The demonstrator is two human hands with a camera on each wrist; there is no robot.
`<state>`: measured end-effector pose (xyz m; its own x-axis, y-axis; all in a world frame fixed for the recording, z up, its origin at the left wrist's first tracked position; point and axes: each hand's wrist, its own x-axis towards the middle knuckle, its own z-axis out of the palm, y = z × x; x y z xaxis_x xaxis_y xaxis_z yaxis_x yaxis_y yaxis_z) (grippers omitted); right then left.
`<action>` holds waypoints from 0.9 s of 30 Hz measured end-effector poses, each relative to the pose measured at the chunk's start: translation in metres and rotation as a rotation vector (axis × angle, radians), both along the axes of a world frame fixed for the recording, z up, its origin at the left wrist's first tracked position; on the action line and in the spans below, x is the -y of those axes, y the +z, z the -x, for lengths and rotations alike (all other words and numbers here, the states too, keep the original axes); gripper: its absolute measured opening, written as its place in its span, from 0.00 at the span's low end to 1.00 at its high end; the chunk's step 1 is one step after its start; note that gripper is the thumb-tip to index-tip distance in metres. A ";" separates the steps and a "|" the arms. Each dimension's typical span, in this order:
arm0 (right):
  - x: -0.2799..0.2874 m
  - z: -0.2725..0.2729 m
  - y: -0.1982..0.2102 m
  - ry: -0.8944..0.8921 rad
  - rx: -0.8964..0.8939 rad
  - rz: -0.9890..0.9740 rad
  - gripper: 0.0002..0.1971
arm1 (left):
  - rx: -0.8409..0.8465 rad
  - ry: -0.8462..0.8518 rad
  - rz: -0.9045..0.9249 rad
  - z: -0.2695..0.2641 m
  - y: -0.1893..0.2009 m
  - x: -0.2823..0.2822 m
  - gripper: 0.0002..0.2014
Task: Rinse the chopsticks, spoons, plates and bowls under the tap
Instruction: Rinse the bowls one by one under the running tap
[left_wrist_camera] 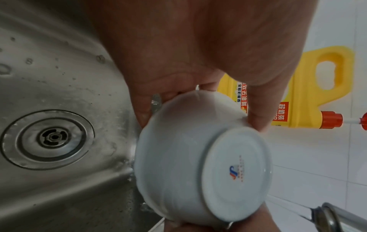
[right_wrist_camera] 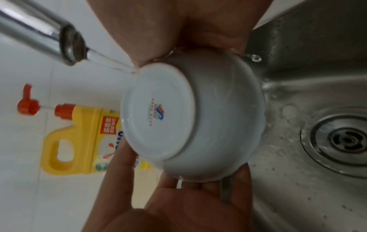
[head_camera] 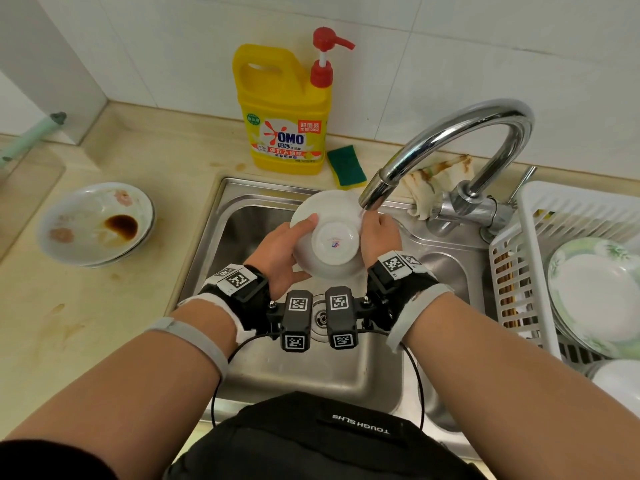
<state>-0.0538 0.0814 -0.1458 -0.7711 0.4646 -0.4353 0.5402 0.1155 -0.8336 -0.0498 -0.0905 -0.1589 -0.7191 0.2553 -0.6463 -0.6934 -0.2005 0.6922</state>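
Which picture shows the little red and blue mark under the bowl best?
The left wrist view: the mark on the bowl is big, fairly sharp and unblocked. The right wrist view shows it too, slightly blurrier. The head view shows it tiny and far away.

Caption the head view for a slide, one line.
Both hands, left hand and right hand, hold a white bowl under the running tap.

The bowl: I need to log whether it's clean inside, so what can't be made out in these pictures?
- Inside of the bowl: faces away in all three views; only its base and outer wall show.
- Right hand fingers: behind the bowl in the head view.
- Chopsticks: mostly behind the rack wall in the head view.
- Plates in the rack: cut by the right edge.
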 end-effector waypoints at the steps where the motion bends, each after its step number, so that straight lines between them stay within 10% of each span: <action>1: 0.002 -0.001 0.001 0.003 -0.006 -0.014 0.22 | 0.000 0.003 0.008 0.000 0.001 0.000 0.29; 9: 0.003 -0.007 -0.002 -0.028 -0.044 -0.039 0.14 | 0.013 0.046 -0.049 0.003 -0.005 0.008 0.24; 16: 0.009 -0.003 -0.028 -0.103 0.172 0.346 0.46 | 0.028 0.038 -0.129 -0.002 -0.005 0.002 0.18; 27: 0.003 -0.003 -0.002 0.002 -0.047 -0.015 0.16 | 0.015 0.089 -0.022 0.004 0.007 0.004 0.24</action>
<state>-0.0506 0.0783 -0.1483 -0.7914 0.4693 -0.3917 0.5003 0.1292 -0.8561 -0.0536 -0.0948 -0.1523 -0.7298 0.2053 -0.6521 -0.6824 -0.2770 0.6765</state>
